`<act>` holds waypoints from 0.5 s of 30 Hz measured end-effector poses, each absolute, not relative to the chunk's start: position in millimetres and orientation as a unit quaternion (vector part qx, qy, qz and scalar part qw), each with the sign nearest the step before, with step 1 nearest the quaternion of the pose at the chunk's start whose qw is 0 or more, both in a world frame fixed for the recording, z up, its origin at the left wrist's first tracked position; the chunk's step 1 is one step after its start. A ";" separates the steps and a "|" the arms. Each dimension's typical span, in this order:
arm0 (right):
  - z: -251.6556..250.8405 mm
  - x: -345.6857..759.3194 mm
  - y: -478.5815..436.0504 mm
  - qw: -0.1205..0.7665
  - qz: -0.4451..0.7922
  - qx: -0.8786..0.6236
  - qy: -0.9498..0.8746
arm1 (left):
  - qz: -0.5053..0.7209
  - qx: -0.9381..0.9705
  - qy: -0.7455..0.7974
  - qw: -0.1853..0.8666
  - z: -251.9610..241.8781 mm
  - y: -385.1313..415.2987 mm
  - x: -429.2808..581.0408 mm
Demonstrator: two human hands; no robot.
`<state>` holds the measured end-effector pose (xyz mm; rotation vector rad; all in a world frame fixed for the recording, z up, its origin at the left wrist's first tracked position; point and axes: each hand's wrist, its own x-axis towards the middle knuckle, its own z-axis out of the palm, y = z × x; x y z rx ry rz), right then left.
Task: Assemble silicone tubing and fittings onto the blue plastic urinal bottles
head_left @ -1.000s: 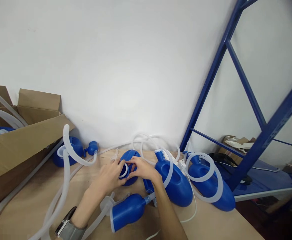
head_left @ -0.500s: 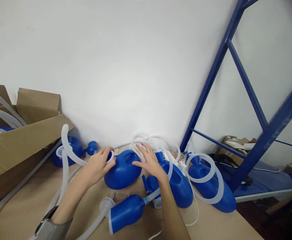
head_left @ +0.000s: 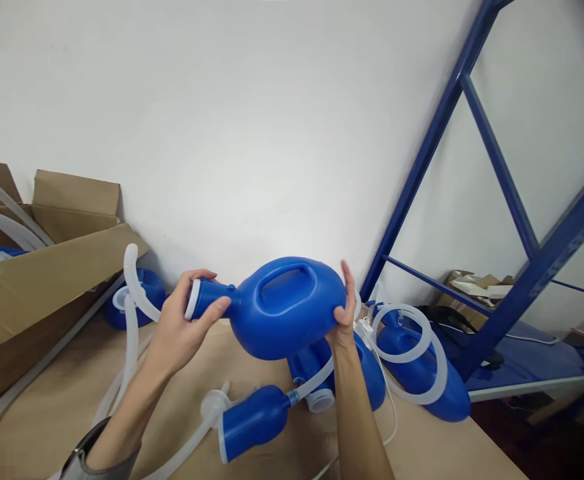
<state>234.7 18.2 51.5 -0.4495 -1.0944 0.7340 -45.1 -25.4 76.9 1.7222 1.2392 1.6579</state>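
Observation:
A blue plastic urinal bottle with a moulded handle is raised above the table, lying sideways in the air. Around its neck, just behind the white rim, my left hand is closed. My right hand supports the rounded base end, thumb against the side and fingers behind it, partly hidden. Below it lies a smaller blue cup-shaped piece with a white rim and a clear tube. Another blue bottle is partly covered by my right arm and the raised bottle.
An open cardboard box holding clear tubes stands at the left. Beside it sits a blue bottle. At the right, a blue bottle carries a coiled tube. A blue metal rack and a white wall border the table.
Both hands have lifted the blue urinal bottle off the table and towards me. My right hand has moved from near its handle to its base end.

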 end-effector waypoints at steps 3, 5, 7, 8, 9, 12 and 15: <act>63.8 206.2 5.4 0.856 0.344 -0.151 -0.355 | 0.613 0.617 0.440 0.222 77.7 -31.7 -29.0; 68.6 193.3 -1.5 0.874 0.360 -0.139 -0.296 | 0.622 0.609 0.435 0.230 77.0 -36.4 -20.5; 72.0 186.6 -6.8 0.876 0.368 -0.160 -0.267 | 0.631 0.602 0.434 0.227 76.5 -41.0 -15.0; 73.7 185.1 -9.1 0.879 0.361 -0.177 -0.255 | 0.634 0.602 0.432 0.222 76.8 -43.3 -13.3; 75.7 184.3 -11.3 0.885 0.346 -0.191 -0.246 | 0.638 0.603 0.426 0.218 77.5 -45.7 -12.2; 83.6 184.2 -18.5 0.913 0.266 -0.199 -0.237 | 0.639 0.613 0.408 0.225 82.1 -53.5 -11.3; 90.4 187.0 -25.6 0.933 0.220 -0.173 -0.226 | 0.629 0.629 0.396 0.230 88.0 -62.2 -12.6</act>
